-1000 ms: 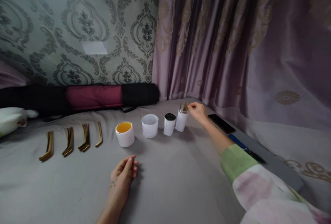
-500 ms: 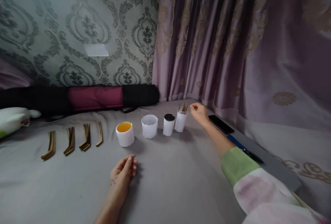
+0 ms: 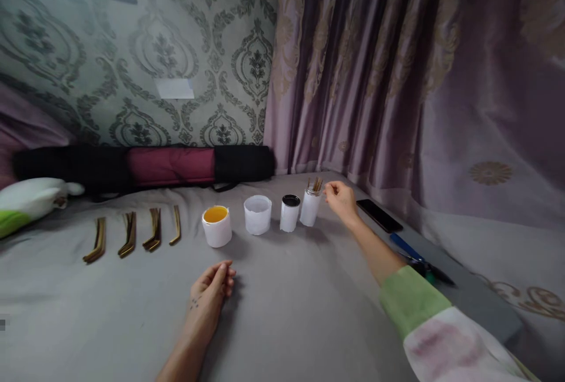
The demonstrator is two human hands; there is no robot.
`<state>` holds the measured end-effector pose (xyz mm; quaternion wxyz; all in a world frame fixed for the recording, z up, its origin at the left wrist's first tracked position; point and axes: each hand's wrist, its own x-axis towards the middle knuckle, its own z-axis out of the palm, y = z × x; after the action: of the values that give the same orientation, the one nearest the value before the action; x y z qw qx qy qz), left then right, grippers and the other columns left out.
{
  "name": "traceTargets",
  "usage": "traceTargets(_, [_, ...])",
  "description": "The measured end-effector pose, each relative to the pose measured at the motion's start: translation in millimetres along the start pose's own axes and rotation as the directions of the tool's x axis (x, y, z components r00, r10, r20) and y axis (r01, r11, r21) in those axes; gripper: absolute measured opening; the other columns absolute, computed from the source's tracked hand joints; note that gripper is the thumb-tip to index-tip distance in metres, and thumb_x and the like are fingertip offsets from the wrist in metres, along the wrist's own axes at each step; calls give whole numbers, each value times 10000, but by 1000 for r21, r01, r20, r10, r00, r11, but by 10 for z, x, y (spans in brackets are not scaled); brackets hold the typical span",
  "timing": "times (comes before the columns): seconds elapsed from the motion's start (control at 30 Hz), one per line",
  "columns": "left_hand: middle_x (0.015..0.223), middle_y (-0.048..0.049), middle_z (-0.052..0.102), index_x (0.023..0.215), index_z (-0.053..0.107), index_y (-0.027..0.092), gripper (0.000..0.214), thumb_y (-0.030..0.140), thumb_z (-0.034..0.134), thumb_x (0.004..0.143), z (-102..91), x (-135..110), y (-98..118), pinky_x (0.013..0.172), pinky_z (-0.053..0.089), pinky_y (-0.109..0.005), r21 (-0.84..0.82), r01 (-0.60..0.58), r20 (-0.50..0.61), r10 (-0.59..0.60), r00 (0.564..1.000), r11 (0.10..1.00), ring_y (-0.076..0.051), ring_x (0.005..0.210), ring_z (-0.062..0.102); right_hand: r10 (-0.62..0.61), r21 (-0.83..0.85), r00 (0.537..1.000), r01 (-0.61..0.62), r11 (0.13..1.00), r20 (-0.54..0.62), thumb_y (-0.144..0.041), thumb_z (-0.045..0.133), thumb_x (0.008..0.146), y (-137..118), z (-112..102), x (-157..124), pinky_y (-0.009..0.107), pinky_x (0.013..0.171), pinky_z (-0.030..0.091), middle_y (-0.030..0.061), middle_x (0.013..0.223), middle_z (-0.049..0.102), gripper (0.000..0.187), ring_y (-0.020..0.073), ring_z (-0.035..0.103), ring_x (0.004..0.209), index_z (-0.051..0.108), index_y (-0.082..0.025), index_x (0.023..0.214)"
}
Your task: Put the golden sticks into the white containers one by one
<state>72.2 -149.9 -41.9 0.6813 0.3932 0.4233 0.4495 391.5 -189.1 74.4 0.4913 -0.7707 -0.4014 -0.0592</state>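
Four white cups stand in a row on the grey bed sheet (image 3: 286, 317): one with yellow liquid (image 3: 216, 226), an empty-looking one (image 3: 258, 215), one with dark content (image 3: 290, 212), and a small one holding thin brown sticks (image 3: 311, 204). My right hand (image 3: 341, 198) hovers just right of the stick cup, fingers pinched; what they pinch is too small to name. My left hand (image 3: 210, 289) rests on the sheet in front of the yellow cup, fingers loosely curled, holding nothing visible. Several bent golden-brown pieces (image 3: 130, 232) lie in a row at the left.
A black and maroon roll bag (image 3: 145, 167) lies along the patterned wall. A white and green plush toy (image 3: 26, 202) sits at the far left. A dark phone (image 3: 378, 215) and a blue-handled tool (image 3: 419, 261) lie right of my right arm. Purple curtains (image 3: 397, 76) hang behind.
My right hand has drawn back slightly from the top of the stick cup to its right side. The view shifted a little. My left hand stays put.
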Motion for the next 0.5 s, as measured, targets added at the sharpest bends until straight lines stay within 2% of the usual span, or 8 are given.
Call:
traceTargets(0.23, [682,-19,595,862,601,134,368,426,629,640,-44,32,-77,446,340,-186,-11,-56,53,57,997,998,-68,508,488,13,121,1000,-16,993,23,-385,442,765,-4,72,-224,248,514,433,43,706,650,267,131,580,511,586,-167,823])
traceTargets(0.5, [652,-27,572,837,576,108,354,412,617,660,-2,5,-11,418,327,-192,-7,-75,27,76,997,997,-71,479,464,5,194,998,-18,981,66,-420,459,761,23,177,-424,242,479,422,57,722,646,282,128,565,508,580,-173,820])
